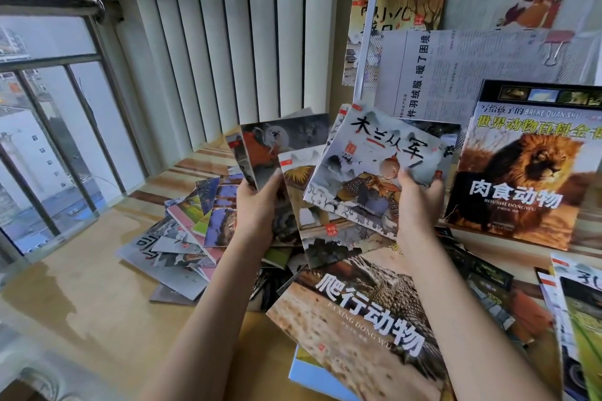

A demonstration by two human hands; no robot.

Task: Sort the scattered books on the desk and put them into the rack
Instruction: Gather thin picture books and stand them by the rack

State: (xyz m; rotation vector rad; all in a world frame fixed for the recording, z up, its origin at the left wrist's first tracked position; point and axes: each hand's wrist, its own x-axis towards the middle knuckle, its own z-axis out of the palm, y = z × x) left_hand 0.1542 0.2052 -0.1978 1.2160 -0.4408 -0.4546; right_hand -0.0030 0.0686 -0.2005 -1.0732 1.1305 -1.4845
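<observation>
The rack (368, 52) sits up at 1 o'clock, newspaper clipped across its front, with one yellowish picture book (408, 11) tucked in the top pocket. A big lion book (518, 179) reading 肉食动物 / ROUSHI DONGWU leans at 3 o'clock. The left hand (257, 208) grips a fan of thin picture books (280, 153) and the right hand (415, 205) pinches the top one, 木兰从军 (374, 159), dead center. Below at 5 o'clock lies 爬行动物 (358, 319), PA XING DONG WU. More books are heaped (185, 238) at 9 o'clock on the wooden desk (97, 303). Window (49, 140) on the far left, vertical blinds (244, 42) at 12.
</observation>
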